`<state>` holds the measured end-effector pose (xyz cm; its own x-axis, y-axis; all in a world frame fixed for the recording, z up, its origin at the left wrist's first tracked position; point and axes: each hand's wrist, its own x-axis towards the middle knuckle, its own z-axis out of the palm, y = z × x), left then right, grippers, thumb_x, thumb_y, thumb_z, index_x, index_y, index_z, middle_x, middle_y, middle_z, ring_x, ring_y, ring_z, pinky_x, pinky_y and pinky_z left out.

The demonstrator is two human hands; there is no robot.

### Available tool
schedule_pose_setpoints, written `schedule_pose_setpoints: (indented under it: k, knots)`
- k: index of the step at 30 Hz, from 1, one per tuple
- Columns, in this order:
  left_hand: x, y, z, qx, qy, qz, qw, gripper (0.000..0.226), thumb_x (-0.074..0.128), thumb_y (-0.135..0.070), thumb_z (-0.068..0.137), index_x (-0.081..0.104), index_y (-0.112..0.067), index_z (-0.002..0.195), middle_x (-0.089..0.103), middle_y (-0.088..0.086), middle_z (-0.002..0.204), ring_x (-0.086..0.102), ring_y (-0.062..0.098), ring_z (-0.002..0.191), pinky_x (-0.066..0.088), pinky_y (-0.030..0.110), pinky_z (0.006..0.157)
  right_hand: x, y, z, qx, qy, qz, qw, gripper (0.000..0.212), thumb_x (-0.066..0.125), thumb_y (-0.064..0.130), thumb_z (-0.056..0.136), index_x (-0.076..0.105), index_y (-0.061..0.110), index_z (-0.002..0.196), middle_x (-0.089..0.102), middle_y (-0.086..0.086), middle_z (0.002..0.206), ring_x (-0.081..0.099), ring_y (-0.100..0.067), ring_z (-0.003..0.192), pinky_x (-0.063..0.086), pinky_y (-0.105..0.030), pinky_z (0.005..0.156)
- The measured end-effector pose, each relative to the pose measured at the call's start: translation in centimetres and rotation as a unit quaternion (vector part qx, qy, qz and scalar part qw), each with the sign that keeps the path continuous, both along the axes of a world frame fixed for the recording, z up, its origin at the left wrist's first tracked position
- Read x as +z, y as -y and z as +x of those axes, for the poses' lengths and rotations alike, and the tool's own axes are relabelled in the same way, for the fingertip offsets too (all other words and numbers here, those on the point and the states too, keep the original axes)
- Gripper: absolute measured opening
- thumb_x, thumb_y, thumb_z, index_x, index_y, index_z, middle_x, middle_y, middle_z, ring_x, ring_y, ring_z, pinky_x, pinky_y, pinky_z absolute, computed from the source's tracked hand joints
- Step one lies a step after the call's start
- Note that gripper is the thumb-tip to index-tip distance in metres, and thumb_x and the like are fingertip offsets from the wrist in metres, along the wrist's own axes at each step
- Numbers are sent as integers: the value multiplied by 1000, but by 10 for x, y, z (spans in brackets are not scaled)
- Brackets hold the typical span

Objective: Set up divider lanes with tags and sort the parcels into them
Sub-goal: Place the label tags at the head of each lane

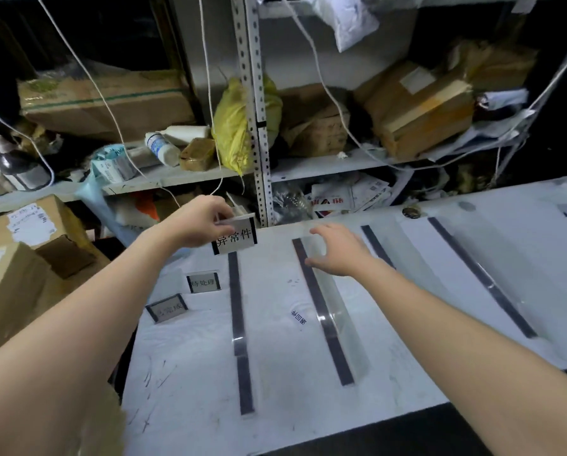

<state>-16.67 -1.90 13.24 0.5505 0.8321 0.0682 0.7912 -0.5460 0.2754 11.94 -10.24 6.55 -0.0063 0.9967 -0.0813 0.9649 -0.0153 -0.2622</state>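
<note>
Over the white table (pixel 190 357), pinching one tag (pixel 239 240) in the left hand (pixel 198 222) at the far end of the leftmost divider (pixel 237 307), one of four laid, holding the right hand (pixel 336 250) spread over the second divider (pixel 328 324), leaving two tags (pixel 203 283) flat nearby and boxes (pixel 28 225) seemingly unsorted.

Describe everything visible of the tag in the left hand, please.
The tag is a white card with three black printed characters and dark strips on both side edges. The left hand pinches its upper left corner, holding it upright, slightly tilted, above the far end of the leftmost divider.
</note>
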Motion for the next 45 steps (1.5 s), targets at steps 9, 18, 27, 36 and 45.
schedule_pose_setpoints:
  k: [9,18,27,36,45]
  knots:
    - [12,59,161,-37,34,28,998,24,78,-25,89,75,-10,107,65,-1,98,62,22,94,51,36,85,11,69,141,-34,-13,12,999,75,69,53,87,41,27,151,42,2,156,39,-23,142,35,-45,112]
    - [-10,40,332,-107,28,37,993,17,76,-23,89,76,-10,101,63,1,93,57,22,87,53,43,77,4,83,277,-90,-19,-13,996,71,70,52,85,45,29,148,44,6,152,44,-20,138,41,-43,110]
    - [-87,-31,481,-123,-35,-3,992,13,68,-25,91,72,-13,90,65,3,91,61,25,83,57,45,69,-23,34,395,-118,46,-61,990,61,66,46,88,49,26,143,52,2,145,50,-24,131,42,-44,101]
    - [-166,-82,556,-96,-114,-56,987,12,63,-24,93,71,-15,93,63,3,96,61,26,87,53,38,67,-62,-20,463,-91,63,-87,990,61,65,40,90,47,23,147,51,-2,147,47,-26,132,41,-44,107]
    - [-217,-92,571,-44,-168,-101,980,22,60,-24,97,69,-20,117,61,2,119,60,26,108,34,29,70,-95,-57,483,-19,21,-89,996,58,65,34,92,48,20,146,50,-1,147,46,-26,132,41,-40,105]
